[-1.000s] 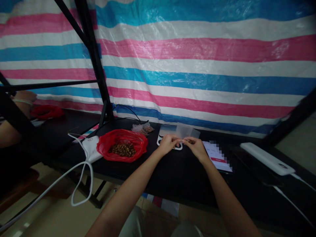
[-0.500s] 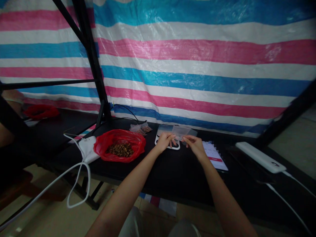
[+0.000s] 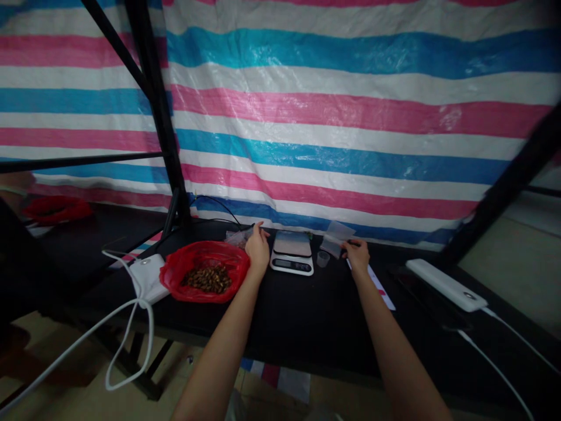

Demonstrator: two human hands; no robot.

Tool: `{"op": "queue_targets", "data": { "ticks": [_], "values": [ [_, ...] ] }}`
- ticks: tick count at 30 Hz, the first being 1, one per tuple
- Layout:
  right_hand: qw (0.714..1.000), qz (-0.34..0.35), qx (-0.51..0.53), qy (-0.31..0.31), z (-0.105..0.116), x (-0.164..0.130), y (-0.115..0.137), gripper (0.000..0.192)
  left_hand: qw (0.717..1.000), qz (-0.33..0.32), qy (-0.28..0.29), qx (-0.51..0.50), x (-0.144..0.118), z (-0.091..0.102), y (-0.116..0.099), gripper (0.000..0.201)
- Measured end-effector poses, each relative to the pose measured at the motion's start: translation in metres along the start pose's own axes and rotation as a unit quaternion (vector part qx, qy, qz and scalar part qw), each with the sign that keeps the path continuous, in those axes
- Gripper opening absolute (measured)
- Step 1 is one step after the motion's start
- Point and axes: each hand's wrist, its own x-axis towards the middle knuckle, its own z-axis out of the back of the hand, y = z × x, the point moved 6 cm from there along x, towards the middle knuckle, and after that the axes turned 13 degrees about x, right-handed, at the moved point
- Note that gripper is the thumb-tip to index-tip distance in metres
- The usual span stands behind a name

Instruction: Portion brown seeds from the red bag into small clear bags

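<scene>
Hands work on either side of a small digital scale (image 3: 291,252) that sits toward the back of the black desk (image 3: 307,316). The left hand (image 3: 258,248) reaches past the rim of the red bag (image 3: 204,272) of brown pieces toward a pile of small clear packets (image 3: 239,235) lying by the striped tarp (image 3: 333,117); its fingers are stretched forward and loosely spread, touching or nearly touching the packets, and no closed grip shows. The right hand (image 3: 357,254) pinches a small clear plastic bag (image 3: 335,238) between thumb and fingertips, holding it just off the desk, right of the scale and above a tiny clear cup (image 3: 323,259). A printed sheet (image 3: 380,286) lies under that wrist, and a white power bank (image 3: 446,285) rests farther right.

By the look of it, this is the sorting-out stage between weighings: the scale's platform is bare, one empty bag is in hand, and the other hand is among the packets. A next move would call for steadying the flimsy bag with both hands, since thin plastic like this likely clings shut and folds easily.
</scene>
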Motion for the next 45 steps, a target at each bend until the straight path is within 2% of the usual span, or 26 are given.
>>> {"op": "queue_targets", "data": {
  "ticks": [3, 6, 9, 12, 17, 20, 24, 28, 31, 34, 37, 41, 43, 45],
  "values": [
    [0.995, -0.04, -0.088, 0.011, -0.004, 0.006, -0.011, 0.017, 0.989, 0.028, -0.039, 0.143, 0.003, 0.001, 0.016, 0.038],
    [0.99, -0.045, -0.134, 0.021, -0.008, -0.001, -0.01, 0.009, 0.971, 0.074, -0.038, 0.225, 0.003, -0.011, 0.033, 0.04],
    [0.977, 0.011, -0.211, 0.024, -0.008, -0.011, 0.007, 0.016, 0.962, 0.108, -0.022, 0.248, 0.003, -0.02, 0.045, 0.043],
    [0.95, 0.095, -0.297, 0.025, -0.01, -0.022, 0.031, 0.025, 0.96, 0.105, -0.009, 0.258, 0.003, -0.021, 0.046, 0.042],
    [0.938, 0.172, -0.3, 0.014, -0.015, -0.04, 0.058, 0.027, 0.961, 0.089, -0.019, 0.261, 0.003, -0.009, 0.039, 0.035],
    [0.943, 0.195, -0.266, 0.04, -0.025, -0.055, 0.066, 0.028, 0.972, 0.066, -0.038, 0.223, 0.005, -0.004, 0.034, 0.037],
    [0.947, 0.21, -0.204, 0.135, -0.046, -0.077, 0.073, 0.027, 0.993, -0.029, -0.09, 0.074, 0.008, 0.003, 0.017, 0.036],
    [0.944, 0.226, -0.087, 0.226, -0.067, -0.094, 0.075, 0.024, 0.976, -0.091, -0.176, -0.086, -0.001, 0.022, -0.004, 0.028],
    [0.93, 0.228, 0.027, 0.287, -0.081, -0.102, 0.073, 0.03, 0.963, -0.119, -0.197, -0.138, -0.014, 0.03, -0.022, 0.023],
    [0.909, 0.187, 0.097, 0.361, -0.093, -0.109, 0.065, 0.048, 0.957, -0.155, -0.161, -0.186, -0.027, 0.024, -0.036, 0.025],
    [0.896, 0.143, 0.132, 0.398, -0.1, -0.11, 0.06, 0.041, 0.952, -0.174, -0.092, -0.233, -0.033, 0.007, -0.043, 0.026],
    [0.92, 0.126, 0.116, 0.353, -0.095, -0.099, 0.056, 0.025, 0.954, -0.137, -0.014, -0.265, -0.03, -0.011, -0.042, 0.031],
    [0.93, 0.133, 0.12, 0.322, -0.09, -0.091, 0.055, 0.026, 0.945, -0.11, 0.031, -0.307, -0.024, -0.017, -0.04, 0.035],
    [0.931, 0.143, 0.138, 0.306, -0.086, -0.084, 0.053, 0.028, 0.927, -0.088, 0.1, -0.35, -0.02, -0.024, -0.04, 0.036]
  ]
}}
